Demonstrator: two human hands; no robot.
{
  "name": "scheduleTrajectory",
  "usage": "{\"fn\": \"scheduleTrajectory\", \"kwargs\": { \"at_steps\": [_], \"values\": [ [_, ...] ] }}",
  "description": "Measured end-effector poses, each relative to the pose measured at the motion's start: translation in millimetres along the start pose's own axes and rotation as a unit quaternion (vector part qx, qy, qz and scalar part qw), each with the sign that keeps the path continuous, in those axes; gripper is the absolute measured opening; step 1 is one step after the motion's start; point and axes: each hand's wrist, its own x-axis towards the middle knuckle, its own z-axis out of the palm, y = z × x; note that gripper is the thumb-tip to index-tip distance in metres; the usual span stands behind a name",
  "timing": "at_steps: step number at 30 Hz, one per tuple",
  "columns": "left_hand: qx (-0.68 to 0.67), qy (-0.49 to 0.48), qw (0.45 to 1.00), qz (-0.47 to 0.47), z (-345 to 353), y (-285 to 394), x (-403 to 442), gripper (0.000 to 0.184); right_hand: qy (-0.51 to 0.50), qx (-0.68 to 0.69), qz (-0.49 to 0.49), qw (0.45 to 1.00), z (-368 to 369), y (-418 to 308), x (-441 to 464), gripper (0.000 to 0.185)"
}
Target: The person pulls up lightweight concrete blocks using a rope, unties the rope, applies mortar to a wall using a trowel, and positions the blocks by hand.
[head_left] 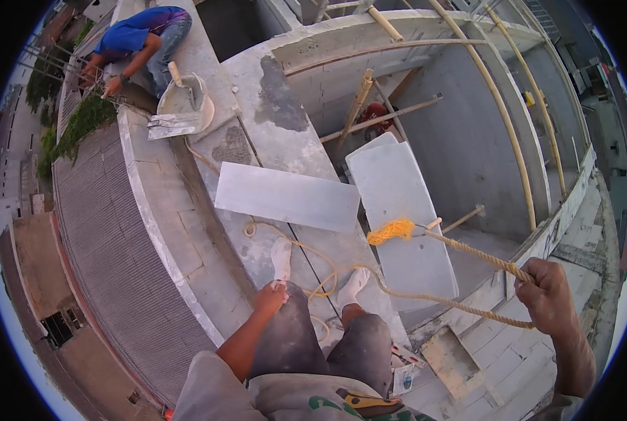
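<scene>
Has a broad grey concrete ledge (264, 147) underfoot, with a pale grey, round-cornered rectangular panel (401, 203) at its right edge and a narrower pale grey oblong slab (292, 196) lying just ahead of the white-socked feet (282, 259). Holds a tan twisted rope (476, 253) in the right hand (546, 291), with fingers (531, 293) clenched round it, one length running to a bright orange fibrous bundle (390, 231) in front of the panel, another trailing past the feet. Rests the left hand (271, 296) at the dark-trousered left knee (296, 316), with fingers bent; cannot tell whether around anything.
</scene>
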Motion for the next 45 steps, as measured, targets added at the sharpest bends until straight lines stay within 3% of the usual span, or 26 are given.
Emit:
{"fn": "scheduleTrajectory", "kwargs": {
  "at_steps": [2,6,9,12,13,20,22,24,27,29,31,35,39,41,43,45],
  "values": [
    [0.078,0.008,0.996,0.049,17,18,0,0.051,-0.018,-0.047,-0.077,0.996,3,-45,-9,0.005],
    [-0.069,-0.031,0.993,0.096,67,41,-10,0.066,-0.095,-0.182,-0.188,0.96,20,-116,-2,0.008],
    [-0.158,-0.057,0.984,0.052,99,19,3,0.07,-0.124,-0.209,-0.22,0.945,38,-157,8,0.011],
    [-0.219,-0.021,0.97,0.106,113,-41,25,0.071,-0.166,-0.233,-0.239,0.928,55,-193,17,0.011],
    [-0.249,-0.087,0.964,-0.028,73,-16,5,0.077,-0.174,-0.235,-0.25,0.923,59,-202,21,0.011],
    [-0.175,-0.004,0.984,0.043,15,-35,38,0.053,-0.167,-0.267,-0.31,0.897,99,-225,75,0.008],
    [-0.215,0.051,0.973,0.07,-6,-40,43,0.046,-0.17,-0.264,-0.258,0.914,115,-235,85,0.011],
    [-0.204,0.065,0.976,0.033,-36,-38,41,0.041,-0.155,-0.256,-0.228,0.927,145,-225,106,0.011],
    [-0.217,0.103,0.971,0.011,-75,-25,41,0.038,-0.123,-0.193,-0.3,0.926,176,-214,128,0.01],
    [-0.197,0.114,0.974,0.02,-88,-38,59,0.037,-0.103,-0.19,-0.296,0.93,194,-200,142,0.01],
    [-0.094,0.152,0.984,0.03,-95,-38,85,0.036,-0.093,-0.182,-0.299,0.932,205,-196,152,0.012],
    [-0.034,0.137,0.985,0.098,-123,57,98,0.036,-0.09,-0.147,-0.282,0.944,246,-215,154,0.016],
    [-0.127,0.12,0.972,0.155,-116,115,149,0.041,-0.147,-0.039,-0.26,0.954,300,-200,124,0.018],
    [-0.065,0.096,0.981,0.156,-118,145,173,0.045,-0.146,-0.022,-0.245,0.958,321,-192,115,0.018],
    [-0.098,0.052,0.982,0.155,-107,177,188,0.048,-0.154,-0.007,-0.235,0.96,342,-187,107,0.018],
    [-0.072,-0.013,0.993,0.095,-93,209,195,0.048,-0.17,0.007,-0.235,0.957,367,-186,104,0.019]
  ]
}}
